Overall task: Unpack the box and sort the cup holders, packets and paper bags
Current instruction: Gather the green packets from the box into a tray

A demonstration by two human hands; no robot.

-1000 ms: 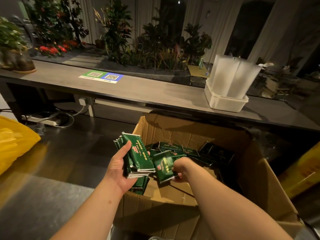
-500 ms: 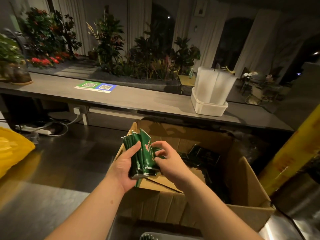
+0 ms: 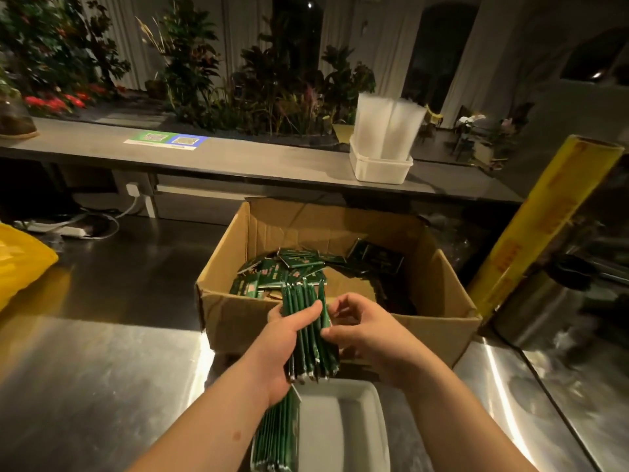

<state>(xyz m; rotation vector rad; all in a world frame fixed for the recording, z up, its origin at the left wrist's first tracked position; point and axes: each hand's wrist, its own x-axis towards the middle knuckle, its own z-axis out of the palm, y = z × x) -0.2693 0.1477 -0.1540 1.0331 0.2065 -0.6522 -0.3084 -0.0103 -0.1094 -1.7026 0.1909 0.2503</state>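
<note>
Green packet bundle [image 3: 308, 338] held over near wall of cardboard box [image 3: 235, 315], above white tray [image 3: 343, 434].
Clamped on edge in left hand [image 3: 280, 352], thumb across top, fingers beneath: keeps stack square. Right hand [image 3: 364, 335] at bundle's right side, thumb tip touching, fingers curled; pinching or only tapping flush, cannot tell. Probably squaring up before lowering toward tray at near edge of steel bench [image 3: 102, 376], beside row of packets [image 3: 274, 437] standing along tray's left side, whether inside it unclear; hence matching edge-on hold. Loose packets [image 3: 286, 267] heaped in box's left half, so unpacking judged unfinished. Risk of fanning out on any slackening.
</note>
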